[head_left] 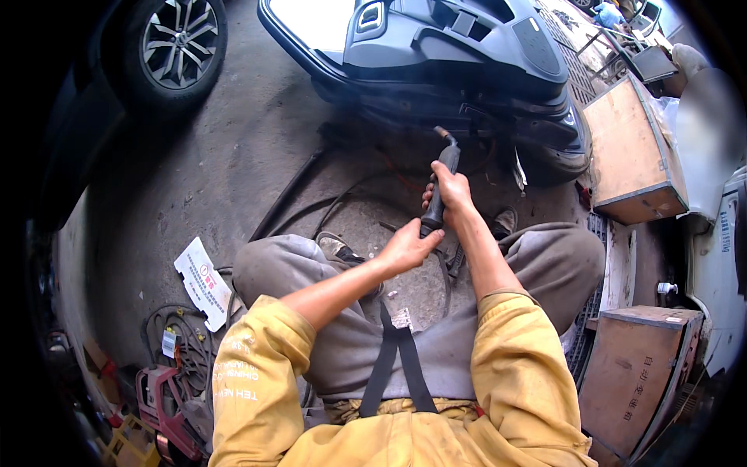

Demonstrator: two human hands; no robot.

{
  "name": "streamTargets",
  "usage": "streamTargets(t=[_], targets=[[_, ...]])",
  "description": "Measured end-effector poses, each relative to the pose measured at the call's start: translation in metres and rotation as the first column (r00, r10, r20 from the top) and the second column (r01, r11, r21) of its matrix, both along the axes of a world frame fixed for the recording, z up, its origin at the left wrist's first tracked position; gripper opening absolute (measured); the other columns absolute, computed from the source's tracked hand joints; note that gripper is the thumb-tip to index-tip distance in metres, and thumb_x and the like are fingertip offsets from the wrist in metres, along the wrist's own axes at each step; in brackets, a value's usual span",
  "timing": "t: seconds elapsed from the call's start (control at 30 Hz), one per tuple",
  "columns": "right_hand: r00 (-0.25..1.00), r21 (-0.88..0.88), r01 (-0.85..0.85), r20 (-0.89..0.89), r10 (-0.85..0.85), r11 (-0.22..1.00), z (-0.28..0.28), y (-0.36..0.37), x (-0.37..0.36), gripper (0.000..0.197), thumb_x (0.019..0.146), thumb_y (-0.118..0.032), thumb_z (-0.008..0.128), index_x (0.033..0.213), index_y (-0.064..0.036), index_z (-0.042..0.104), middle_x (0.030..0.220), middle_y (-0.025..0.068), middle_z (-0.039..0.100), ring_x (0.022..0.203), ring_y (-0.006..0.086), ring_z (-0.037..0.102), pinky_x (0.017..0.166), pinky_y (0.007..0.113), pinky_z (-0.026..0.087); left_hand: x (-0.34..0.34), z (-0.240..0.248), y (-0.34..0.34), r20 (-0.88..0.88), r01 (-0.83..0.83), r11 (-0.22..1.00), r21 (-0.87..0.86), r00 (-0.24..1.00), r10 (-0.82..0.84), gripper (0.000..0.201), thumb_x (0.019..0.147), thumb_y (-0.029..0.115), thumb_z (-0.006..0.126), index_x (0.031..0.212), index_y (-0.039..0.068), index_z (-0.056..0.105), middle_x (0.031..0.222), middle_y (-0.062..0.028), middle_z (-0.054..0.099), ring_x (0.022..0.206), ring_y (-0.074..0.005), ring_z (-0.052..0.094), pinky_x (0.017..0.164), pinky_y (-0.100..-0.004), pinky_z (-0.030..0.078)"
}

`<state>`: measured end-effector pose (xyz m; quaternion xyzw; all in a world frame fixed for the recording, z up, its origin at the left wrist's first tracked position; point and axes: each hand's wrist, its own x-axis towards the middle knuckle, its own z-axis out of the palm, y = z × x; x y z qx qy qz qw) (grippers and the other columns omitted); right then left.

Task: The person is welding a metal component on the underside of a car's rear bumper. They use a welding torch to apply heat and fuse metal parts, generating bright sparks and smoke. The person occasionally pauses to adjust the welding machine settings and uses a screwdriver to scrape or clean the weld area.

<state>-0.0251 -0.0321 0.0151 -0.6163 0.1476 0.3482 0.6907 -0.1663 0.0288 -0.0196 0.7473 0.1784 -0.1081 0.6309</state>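
My right hand (451, 189) is wrapped round the upper handle of a black MIG welding torch (436, 210). Lower down, my left hand (411, 243) grips the same torch near its cable end. The torch's bent neck and coppery nozzle (442, 131) point up and away from me, just short of a dark car door (482, 78). That door lies on the floor ahead, its grey inner trim facing up. A thin haze hangs by its near edge. Dark cable (342, 204) curves over the floor beyond my knees.
A car wheel (180, 43) stands far left. At right are two wooden crates (634, 148), (634, 373). Left of my knee lie a white printed sheet (204, 282), coiled cables (180, 331) and a red-framed machine (165, 409). A dark bar (286, 194) slants across the concrete.
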Motion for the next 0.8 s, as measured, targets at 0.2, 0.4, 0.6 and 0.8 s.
streamTargets(t=[0.2, 0.4, 0.6, 0.8], targets=[[0.992, 0.098, -0.053, -0.107, 0.064, 0.994, -0.042, -0.005, 0.040, 0.031, 0.092, -0.035, 0.065, 0.092, -0.0067, 0.053, 0.067, 0.0014, 0.049, 0.051, 0.0117, 0.049, 0.045, 0.030, 0.044, 0.039, -0.001, -0.019, -0.205, -0.120, 0.988, 0.093, 0.969, 0.137, 0.051, 0.093, 0.044, 0.060, 0.111, -0.004, 0.052, 0.106, -0.0264, 0.065, 0.106, -0.0393, 0.063, 0.088, -0.0456, 0.047], [0.982, 0.043, -0.133, -0.125, 0.138, 0.990, -0.051, -0.002, 0.048, 0.029, 0.094, -0.034, 0.064, 0.093, -0.0078, 0.052, 0.067, 0.0011, 0.050, 0.050, 0.0107, 0.050, 0.044, 0.028, 0.045, 0.048, 0.002, -0.028, -0.249, -0.183, 0.969, 0.167, 0.943, 0.221, 0.047, 0.092, 0.040, 0.062, 0.108, -0.003, 0.055, 0.091, -0.0248, 0.066, 0.091, -0.0368, 0.067, 0.081, -0.0453, 0.049], [0.987, -0.032, -0.138, -0.089, 0.134, 0.990, -0.048, -0.012, 0.064, 0.027, 0.093, -0.028, 0.063, 0.099, -0.0068, 0.049, 0.069, 0.0029, 0.052, 0.050, 0.0126, 0.053, 0.043, 0.029, 0.047, 0.064, 0.000, -0.039, -0.284, -0.171, 0.974, 0.148, 0.936, 0.208, 0.043, 0.092, 0.037, 0.063, 0.108, -0.002, 0.056, 0.091, -0.0221, 0.066, 0.089, -0.0343, 0.067, 0.078, -0.0434, 0.049], [0.970, -0.053, -0.227, -0.106, 0.220, 0.972, -0.043, -0.017, 0.087, 0.022, 0.090, -0.022, 0.062, 0.093, -0.0046, 0.050, 0.068, 0.0033, 0.052, 0.050, 0.0127, 0.053, 0.043, 0.030, 0.047, 0.087, 0.005, -0.053, -0.329, -0.208, 0.969, 0.132, 0.913, 0.241, 0.044, 0.092, 0.037, 0.062, 0.108, -0.003, 0.056, 0.094, -0.0241, 0.067, 0.093, -0.0390, 0.066, 0.080, -0.0462, 0.048]])
